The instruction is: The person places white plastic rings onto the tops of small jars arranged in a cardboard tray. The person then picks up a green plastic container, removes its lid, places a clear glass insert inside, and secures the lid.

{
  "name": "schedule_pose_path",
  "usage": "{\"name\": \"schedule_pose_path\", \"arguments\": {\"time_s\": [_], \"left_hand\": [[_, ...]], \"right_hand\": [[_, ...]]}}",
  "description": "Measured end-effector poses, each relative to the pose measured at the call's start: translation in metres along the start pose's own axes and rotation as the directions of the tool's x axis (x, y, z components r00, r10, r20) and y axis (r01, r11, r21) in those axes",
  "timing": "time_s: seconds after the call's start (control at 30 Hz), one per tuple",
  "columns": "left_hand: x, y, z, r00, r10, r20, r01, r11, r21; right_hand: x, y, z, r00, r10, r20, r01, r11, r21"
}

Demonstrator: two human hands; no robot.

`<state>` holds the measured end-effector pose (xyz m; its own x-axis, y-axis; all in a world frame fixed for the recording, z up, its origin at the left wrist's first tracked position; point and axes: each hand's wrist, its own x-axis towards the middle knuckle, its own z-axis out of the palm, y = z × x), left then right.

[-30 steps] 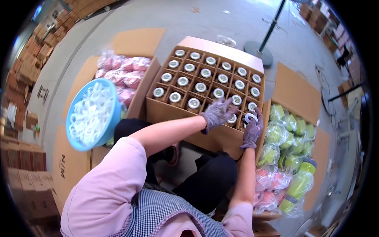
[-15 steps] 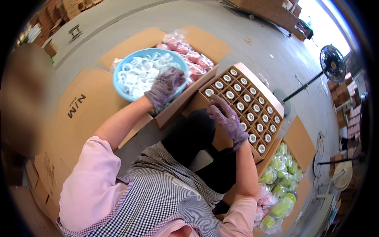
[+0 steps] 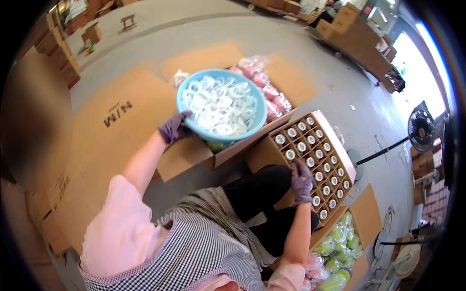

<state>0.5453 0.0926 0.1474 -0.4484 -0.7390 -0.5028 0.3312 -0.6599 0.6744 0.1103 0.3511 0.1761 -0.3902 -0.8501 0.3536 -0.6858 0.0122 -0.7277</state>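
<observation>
A checked apron [image 3: 204,242] and a pink sleeve [image 3: 119,213] fill the lower part of the frame, and 2 bent legs in black trousers [image 3: 257,189] show at lower middle. At lower right, a cardboard carton with a raised flap [image 3: 366,212] holds green bundles [image 3: 335,247] and pink ones in clear plastic.

Right of centre, the right hand [image 3: 302,181], in a purple-grey glove, is at the near left edge of a divided box [image 3: 264,154]. Its fingers look narrow, close together and pointing up the frame; I cannot tell whether they hold anything. Bottles [image 3: 319,154] with round white tops stand in rows in the compartments.

Left of centre, the left hand [image 3: 174,127], gloved alike, meets the lower left rim of a blue basin [image 3: 224,138]. Its fingers reach the rim, but I cannot tell whether they grip it. The basin, in the upper middle, is heaped with white rings [image 3: 221,104]. It sits over a carton of pink bundles [image 3: 281,102] in clear plastic.

Farther off, a small stool [image 3: 128,22] stands on the grey floor [image 3: 160,41] at upper left, a black fan [image 3: 421,128] at right, and a cart with boxes [image 3: 352,41] at upper right.
</observation>
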Motion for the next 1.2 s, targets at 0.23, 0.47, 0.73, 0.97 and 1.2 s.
{"name": "schedule_pose_path", "arguments": {"time_s": [0.23,0.47,0.73,0.97,1.2], "left_hand": [[0.011,0.029,0.028,0.991,0.102,-0.087,-0.097,0.993,0.062],[-0.143,0.064,-0.034,0.943,0.290,-0.161,-0.287,0.957,0.041],[-0.251,0.040,-0.212,0.740,0.383,-0.552,-0.508,0.857,-0.086],[-0.252,-0.026,-0.208,0.533,0.443,-0.721,-0.678,0.733,-0.050],[-0.181,-0.095,-0.077,0.977,0.195,-0.084,-0.202,0.977,-0.075]], "right_hand": [[0.013,0.033,-0.004,0.998,0.030,0.052,-0.022,0.989,-0.146],[-0.005,0.013,-0.023,0.996,-0.038,0.080,0.049,0.988,-0.145],[-0.008,0.010,-0.020,0.991,-0.015,0.136,0.039,0.984,-0.172],[-0.008,0.014,-0.017,0.989,0.021,0.143,0.004,0.985,-0.174],[-0.011,0.011,-0.014,0.998,-0.006,0.063,0.018,0.983,-0.181]]}}
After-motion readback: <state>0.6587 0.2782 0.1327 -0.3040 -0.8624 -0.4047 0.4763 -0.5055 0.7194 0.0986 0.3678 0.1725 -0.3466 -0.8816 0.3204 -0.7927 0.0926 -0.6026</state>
